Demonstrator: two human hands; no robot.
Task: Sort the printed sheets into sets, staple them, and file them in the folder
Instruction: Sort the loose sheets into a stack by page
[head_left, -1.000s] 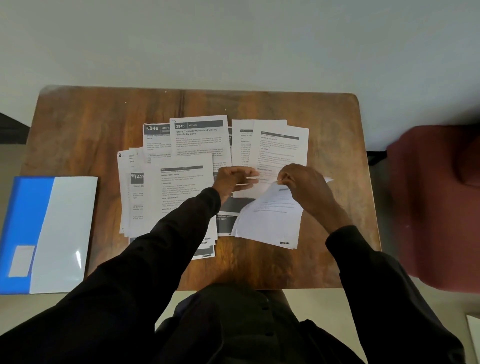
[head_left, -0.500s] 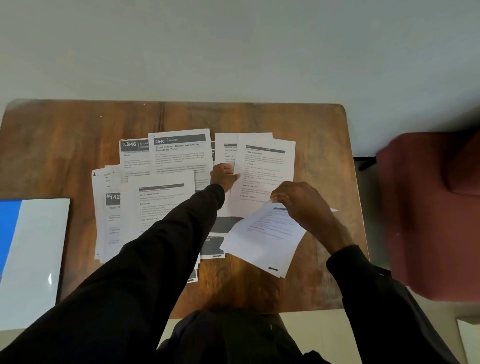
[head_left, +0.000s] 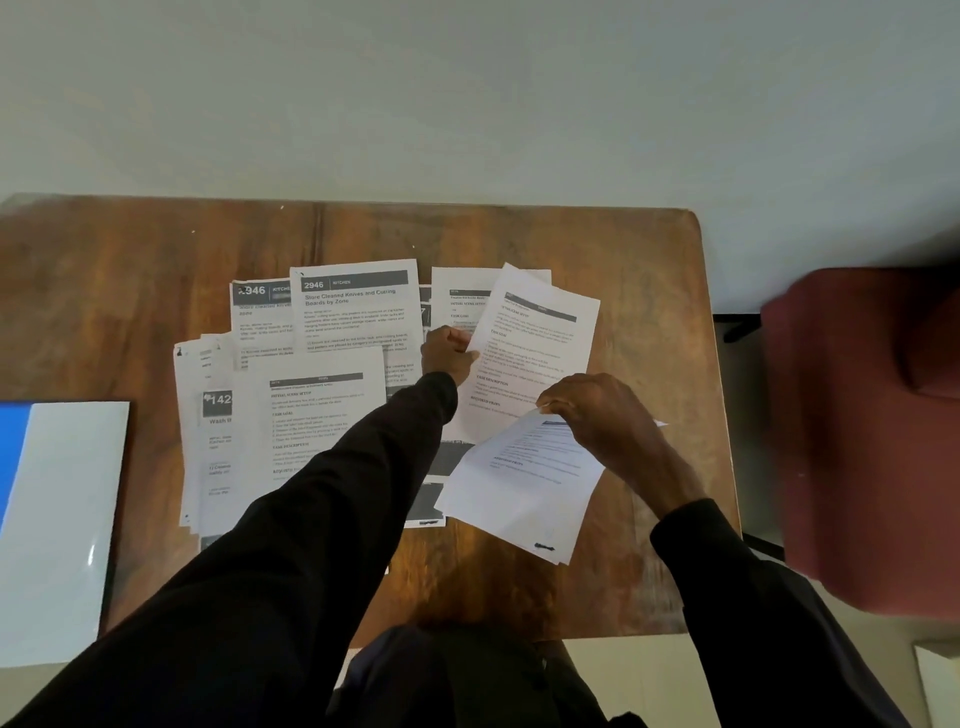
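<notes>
Both hands busy: ur left hand (head_left: 451, 353) pinches the tilted sheet (head_left: 540, 343), right hand (head_left: 597, 415) grips the lower sheets (head_left: 519, 493); match headers b4 stacking, edges flush

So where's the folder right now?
The folder lies at the far left of the head view, at the table's left edge, just left of the spread sheets.

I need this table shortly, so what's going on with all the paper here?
A person is sorting printed sheets on the wooden table. Their left hand pinches the edge of a tilted sheet; their right hand grips the top of a small stack nearer the body. Other sheets lie overlapped to the left. The blue and white folder lies at the table's left side. No stapler shows.
</notes>
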